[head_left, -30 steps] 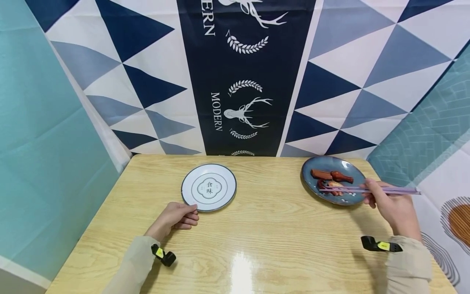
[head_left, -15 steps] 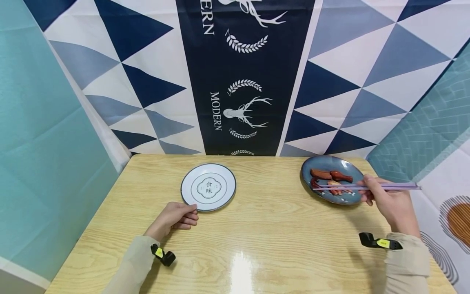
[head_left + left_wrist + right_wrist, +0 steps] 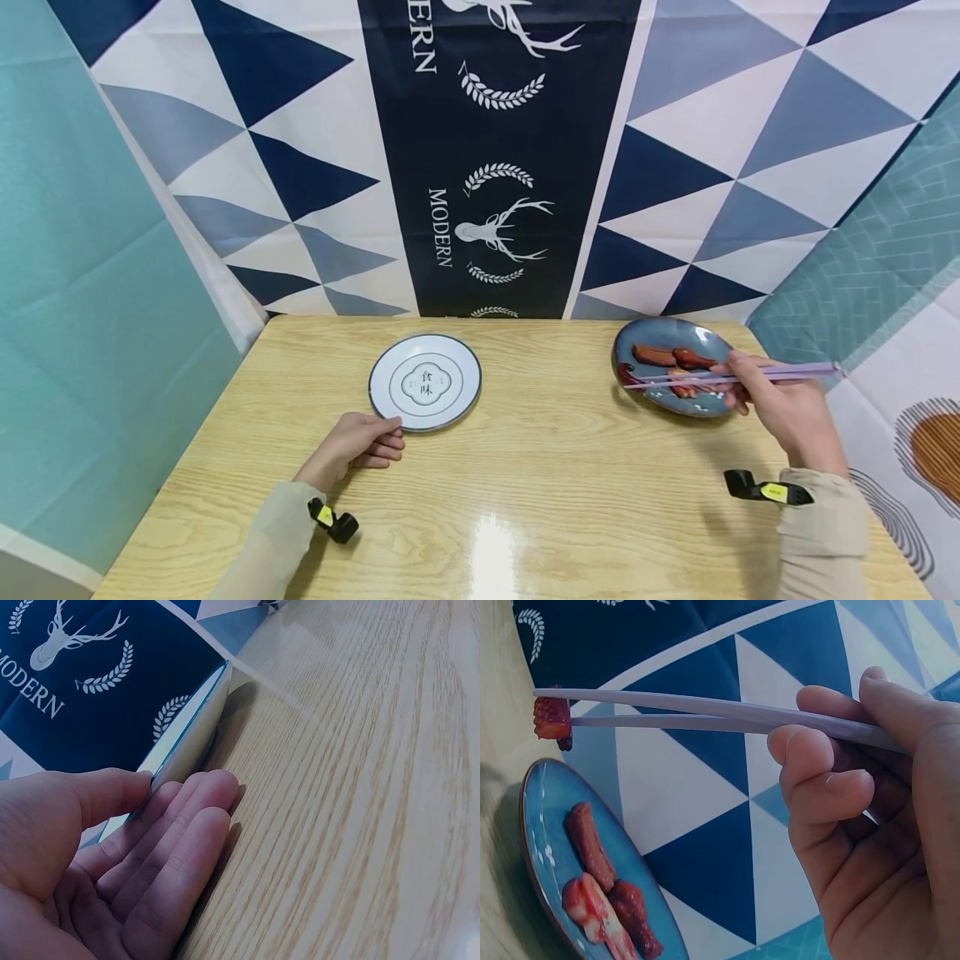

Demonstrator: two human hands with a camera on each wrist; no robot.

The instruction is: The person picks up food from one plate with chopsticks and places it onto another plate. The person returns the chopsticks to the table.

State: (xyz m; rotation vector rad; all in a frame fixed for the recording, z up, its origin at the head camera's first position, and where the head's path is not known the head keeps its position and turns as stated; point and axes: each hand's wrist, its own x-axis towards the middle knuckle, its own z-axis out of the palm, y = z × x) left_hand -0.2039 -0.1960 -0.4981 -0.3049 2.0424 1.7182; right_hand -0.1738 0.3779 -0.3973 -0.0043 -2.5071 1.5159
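Note:
At the near rim of a white plate [image 3: 457, 392] with a blue edge, the left hand [image 3: 356, 442] pinches it between thumb and fingers; the plate stands slightly tilted in the left wrist view. The right hand [image 3: 791, 412] holds pale purple chopsticks [image 3: 780, 718] over a blue plate [image 3: 663, 332]. Between the chopstick tips is a dark red, bumpy piece of food [image 3: 551, 718], like a bit of octopus tentacle, raised clear of the plate. On the blue plate lie a brown sausage-like stick [image 3: 592, 836], a reddish drumstick-like piece [image 3: 635, 911] and a pink-white piece [image 3: 592, 907].
Both plates are on a light wooden table [image 3: 555, 467]. A patterned cloth [image 3: 502, 133] hangs behind the table, with teal cloth [image 3: 82, 275] at the left side. Each wrist wears a small black camera [image 3: 333, 521].
The right hand has moved left with the chopsticks, and the dark red piece has shifted from among the other food to the plate's left edge. The left hand has stayed put.

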